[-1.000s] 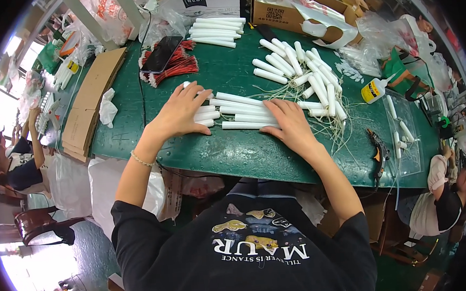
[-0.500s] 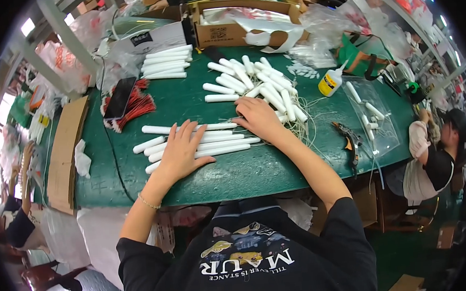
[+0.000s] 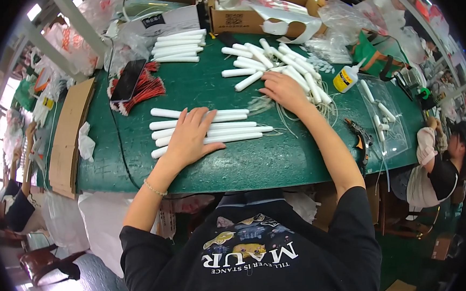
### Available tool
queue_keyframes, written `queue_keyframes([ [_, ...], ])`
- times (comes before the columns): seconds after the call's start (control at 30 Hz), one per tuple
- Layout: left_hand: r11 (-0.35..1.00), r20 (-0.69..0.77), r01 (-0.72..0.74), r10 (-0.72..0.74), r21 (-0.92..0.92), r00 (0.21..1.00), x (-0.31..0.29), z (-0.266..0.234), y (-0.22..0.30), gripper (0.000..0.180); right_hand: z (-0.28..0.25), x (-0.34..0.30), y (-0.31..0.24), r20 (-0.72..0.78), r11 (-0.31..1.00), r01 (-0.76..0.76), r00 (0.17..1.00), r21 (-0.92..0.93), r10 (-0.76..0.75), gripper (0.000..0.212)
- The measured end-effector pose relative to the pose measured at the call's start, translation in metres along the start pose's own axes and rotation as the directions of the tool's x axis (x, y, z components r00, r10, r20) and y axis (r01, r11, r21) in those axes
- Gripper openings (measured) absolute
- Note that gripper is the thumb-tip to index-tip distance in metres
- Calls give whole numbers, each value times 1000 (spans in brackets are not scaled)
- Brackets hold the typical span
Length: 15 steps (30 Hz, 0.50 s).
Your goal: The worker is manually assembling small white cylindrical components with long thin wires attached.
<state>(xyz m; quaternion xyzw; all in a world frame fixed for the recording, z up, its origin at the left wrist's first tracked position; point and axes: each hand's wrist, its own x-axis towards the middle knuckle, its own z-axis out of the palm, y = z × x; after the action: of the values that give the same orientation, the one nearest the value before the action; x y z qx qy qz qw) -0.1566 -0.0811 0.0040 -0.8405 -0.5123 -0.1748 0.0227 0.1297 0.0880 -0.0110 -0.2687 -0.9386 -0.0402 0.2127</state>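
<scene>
My left hand (image 3: 189, 135) lies flat, fingers spread, across a row of white sticks (image 3: 232, 130) with thin wires at their right ends. Up and to the right, my right hand (image 3: 287, 92) is at the near side of a loose pile of similar white sticks (image 3: 292, 60). Its bent fingers close on the end of one tilted white stick (image 3: 247, 82); the fingertips are partly hidden. Pale wires (image 3: 328, 114) spill from the pile beside my right wrist.
More white sticks (image 3: 178, 45) lie stacked at the back left, near a phone (image 3: 128, 81) on red wires (image 3: 148, 87). On the right are a glue bottle (image 3: 345, 78), pliers (image 3: 360, 142) and a clear bag (image 3: 398, 117). Cardboard (image 3: 70, 140) stands left; an open box (image 3: 246, 20) is behind.
The view has shifted, so the table appears higher and further right. My right hand has moved away from the row to the pile's near edge, where one stick has turned. My left hand stays on the row.
</scene>
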Motion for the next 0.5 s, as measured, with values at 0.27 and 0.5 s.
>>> queue_keyframes([
  [0.27, 999, -19, -13, 12, -42, 1000, -3, 0, -1, 75, 2, -4, 6, -55, 999, 19, 998, -31, -21, 22],
  [0.5, 999, -18, -12, 11, -46, 1000, -5, 0, -1, 75, -24, -11, -29, -22, 999, -18, 1000, 50, 19, 25],
])
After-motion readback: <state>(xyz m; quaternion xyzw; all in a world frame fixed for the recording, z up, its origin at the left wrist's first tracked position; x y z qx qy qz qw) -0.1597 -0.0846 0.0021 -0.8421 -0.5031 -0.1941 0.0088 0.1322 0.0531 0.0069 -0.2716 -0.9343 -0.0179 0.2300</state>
